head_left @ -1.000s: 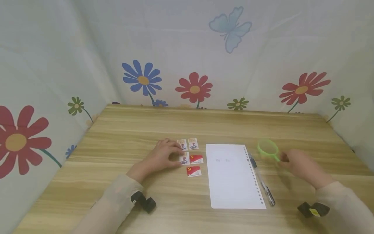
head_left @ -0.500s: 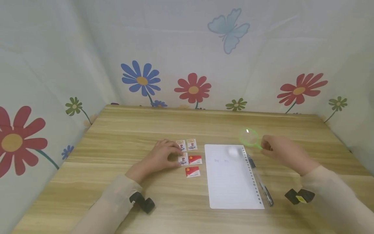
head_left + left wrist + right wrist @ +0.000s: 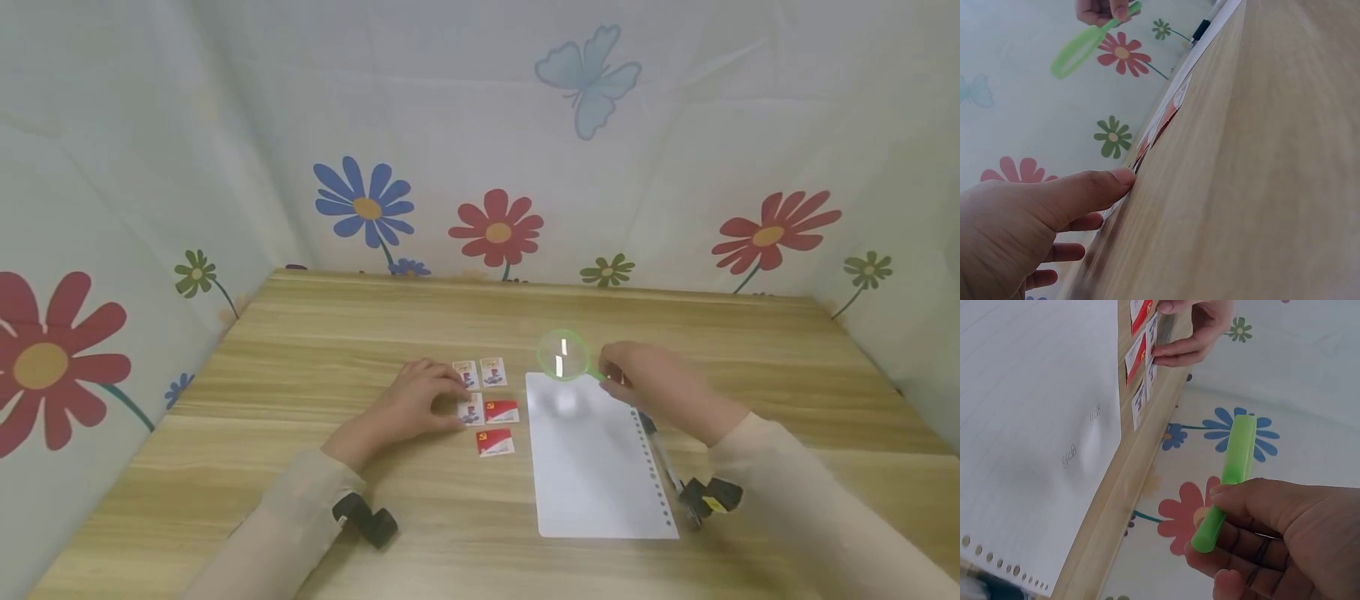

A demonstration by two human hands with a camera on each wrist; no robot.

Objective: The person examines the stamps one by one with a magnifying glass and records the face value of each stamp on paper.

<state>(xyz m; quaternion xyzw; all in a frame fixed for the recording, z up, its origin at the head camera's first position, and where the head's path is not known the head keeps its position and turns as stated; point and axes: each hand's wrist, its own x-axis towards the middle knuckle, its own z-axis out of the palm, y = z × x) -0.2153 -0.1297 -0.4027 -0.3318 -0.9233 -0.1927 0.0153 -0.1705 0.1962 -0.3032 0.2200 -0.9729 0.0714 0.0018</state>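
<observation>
My right hand (image 3: 663, 385) grips the handle of a green magnifying glass (image 3: 564, 355), its lens raised above the far edge of a lined white sheet (image 3: 600, 475). In the right wrist view the thumb and fingers pinch its green handle (image 3: 1239, 450). My left hand (image 3: 411, 402) rests on the table, thumb and fingertips touching a small purple-and-white stamp (image 3: 471, 410). Two similar stamps (image 3: 493, 372) lie just behind it. Two red-and-white stamps (image 3: 495, 442) lie to its right and nearer me. The left thumb (image 3: 1094, 190) is straight in the left wrist view.
A black-capped clear pen (image 3: 664, 454) lies along the sheet's punched right edge, partly hidden by the right wrist camera (image 3: 711, 497). Small handwritten marks (image 3: 1069, 455) show on the sheet. A flower-printed cloth (image 3: 420, 100) stands behind the wooden table (image 3: 337, 317).
My right hand has carried the magnifying glass leftward, from right of the pen to over the sheet's far edge. A bright spot of light now falls on the paper. The left hand has stayed put.
</observation>
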